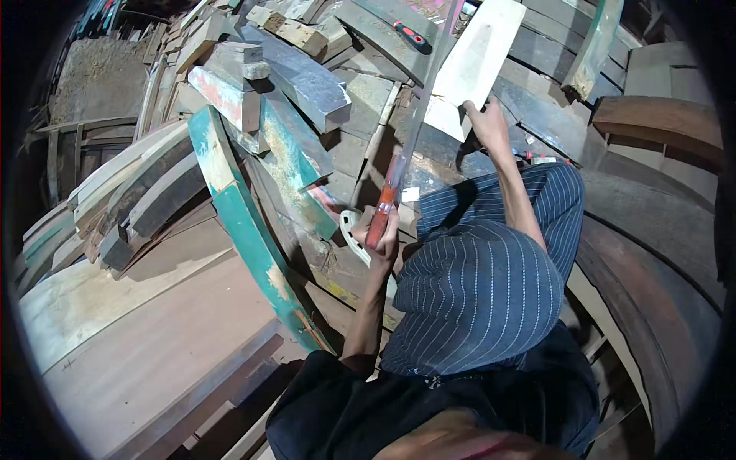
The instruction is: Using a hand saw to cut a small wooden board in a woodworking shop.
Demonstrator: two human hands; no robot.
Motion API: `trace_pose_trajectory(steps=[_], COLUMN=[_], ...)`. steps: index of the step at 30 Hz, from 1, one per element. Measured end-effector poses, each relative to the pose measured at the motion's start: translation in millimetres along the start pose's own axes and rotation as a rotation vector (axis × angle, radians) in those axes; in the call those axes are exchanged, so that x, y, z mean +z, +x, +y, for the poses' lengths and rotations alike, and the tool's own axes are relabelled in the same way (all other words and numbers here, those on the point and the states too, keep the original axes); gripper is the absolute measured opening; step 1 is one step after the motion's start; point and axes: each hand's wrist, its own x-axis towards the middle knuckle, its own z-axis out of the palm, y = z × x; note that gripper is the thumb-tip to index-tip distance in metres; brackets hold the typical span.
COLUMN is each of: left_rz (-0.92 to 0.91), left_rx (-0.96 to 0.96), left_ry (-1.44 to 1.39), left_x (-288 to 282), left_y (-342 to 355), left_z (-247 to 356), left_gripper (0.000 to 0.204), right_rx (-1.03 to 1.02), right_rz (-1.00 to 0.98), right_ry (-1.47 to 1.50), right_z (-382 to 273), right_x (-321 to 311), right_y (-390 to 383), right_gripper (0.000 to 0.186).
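My left hand [379, 234] is closed round the orange handle of a long, narrow, straight-edged tool [386, 201]. Its thin grey blade-like part runs up and away past the pale board; its exact kind is unclear. Beside that hand lies a pale loop-shaped thing [351, 231], partly hidden. My right hand [488, 126] grips the near end of a pale, flat wooden board [481, 50], with thumb and fingers at its edge. The board slants away toward the top, close to the long tool. My striped-clad knees are bent just under both hands.
A tool with a red-and-black handle [414, 38] lies on planks behind. A curved green-painted timber [245, 230] and stacked blocks [299, 80] crowd the left. Curved brown timbers [659, 126] stand at right. A wide plywood sheet [161, 330] lies at lower left.
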Motion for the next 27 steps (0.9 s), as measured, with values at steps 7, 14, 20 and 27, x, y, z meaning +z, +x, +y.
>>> trace_pose_trajectory(steps=[7,14,20,27], left_rz=[-0.098,-0.004,-0.044,-0.224], left_rx=[0.060,0.098,0.027,0.208], left_ry=[0.198,0.124,0.181,0.383], left_x=[2,10,26,26], left_y=[-14,-19,-9,-1], left_z=[-10,-20,-20,-25], left_gripper=[0.031,0.030,0.026,0.017], right_rx=[-0.254,-0.411,-0.498,-0.501], right_rz=[0.108,0.337,0.327,0.331], right_ry=[-0.369,-0.385,-0.537,-0.507], right_z=[-10,-7,20,16], right_x=[-33,25,42,39], right_y=[21,101,110,108], right_gripper=[0.061,0.057,0.047,0.046])
